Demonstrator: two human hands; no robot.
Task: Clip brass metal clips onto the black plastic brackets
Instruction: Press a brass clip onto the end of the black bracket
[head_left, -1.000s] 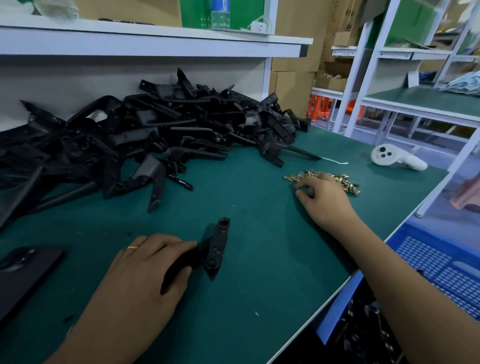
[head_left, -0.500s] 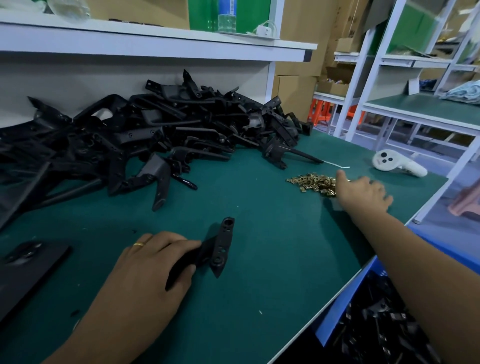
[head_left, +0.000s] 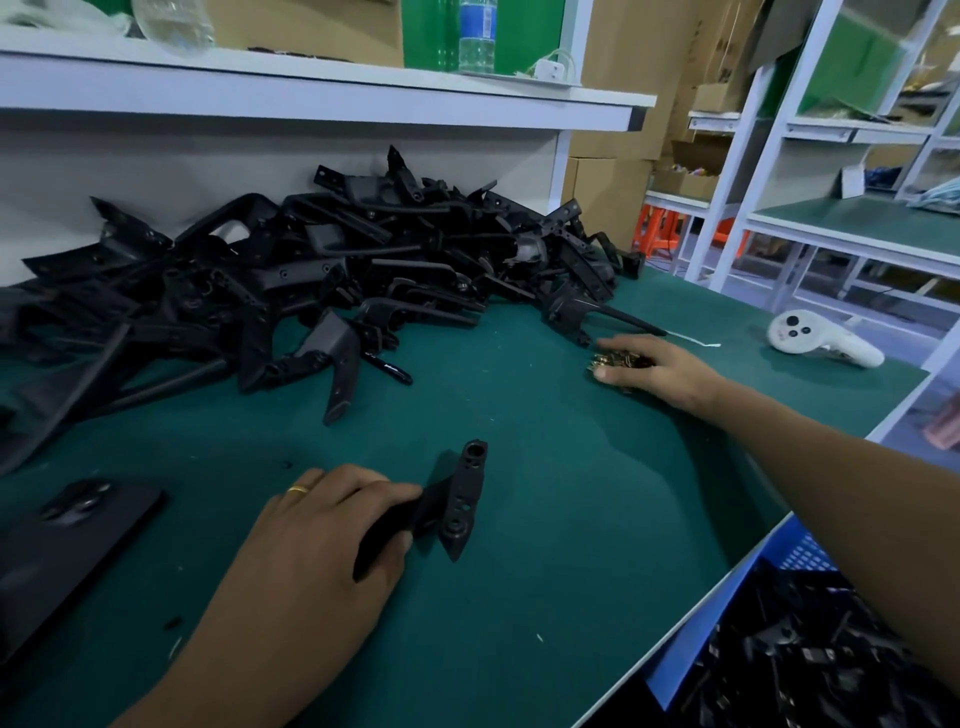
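1 bracket (head_left: 457, 506) gripped (left hand (head_left: 311, 551)), clips (head_left: 618, 359) under right hand (head_left: 660, 369)

On the green table (head_left: 597, 519), the left hand (head_left: 311, 551) grips a black bracket (head_left: 457, 499) near the front edge, while the right hand (head_left: 654, 366) rests on brass clips (head_left: 615, 359) beside the far bracket pile (head_left: 311, 275).

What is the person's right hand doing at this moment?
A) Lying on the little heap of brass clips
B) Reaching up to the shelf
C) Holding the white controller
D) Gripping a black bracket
A: the right hand lies over the brass clips on the green table.
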